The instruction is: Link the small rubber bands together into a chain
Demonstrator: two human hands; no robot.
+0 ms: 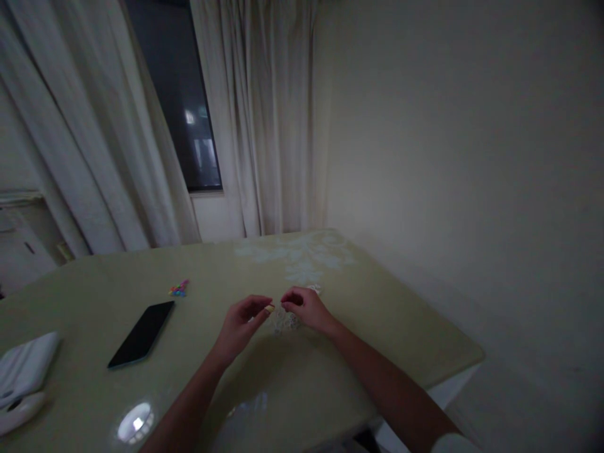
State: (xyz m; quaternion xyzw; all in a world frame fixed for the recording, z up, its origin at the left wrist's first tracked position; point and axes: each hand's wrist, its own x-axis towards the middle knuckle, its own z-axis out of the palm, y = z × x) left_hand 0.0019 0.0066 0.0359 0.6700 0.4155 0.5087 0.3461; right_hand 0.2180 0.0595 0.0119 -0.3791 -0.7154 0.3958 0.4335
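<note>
My left hand is raised just above the pale green table, its fingertips pinched on a small yellowish piece. My right hand is a few centimetres to its right, fingers curled and pinched together; what they hold is too small to make out. Under and between both hands lies a small heap of pale, whitish bits on the table top.
A black phone lies face up at the left. A tiny cluster of coloured bits sits behind it. White folded items lie at the left edge. Curtains and a dark window stand behind; a bare wall is at the right.
</note>
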